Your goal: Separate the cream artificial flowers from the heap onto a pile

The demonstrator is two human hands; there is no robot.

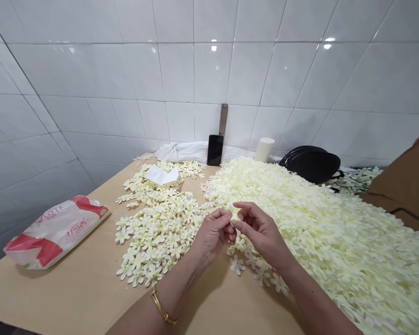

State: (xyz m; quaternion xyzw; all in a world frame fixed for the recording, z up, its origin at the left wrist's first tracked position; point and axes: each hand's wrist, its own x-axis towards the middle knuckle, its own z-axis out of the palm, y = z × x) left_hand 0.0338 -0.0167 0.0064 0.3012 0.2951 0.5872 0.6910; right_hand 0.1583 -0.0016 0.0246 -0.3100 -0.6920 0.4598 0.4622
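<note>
Red-and-white packet (pixel 57 235): lies well to the left of the left hand (pixel 214 232), with print I can see but cannot read from here.
Upper lettering (pixel 49 214): a row of red characters on the packet's white part, toward its far edge; too blurred to make out.
Lower lettering (pixel 76 228): more red characters on that white part, nearer the left hand; their shapes stay unclear to me.
Round mark (pixel 103 211): small, partly green, at the packet's end closest to the left hand; illegible.

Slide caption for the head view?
Left hand and right hand hold a pale flower between a small flower heap and a large flower heap.
</note>
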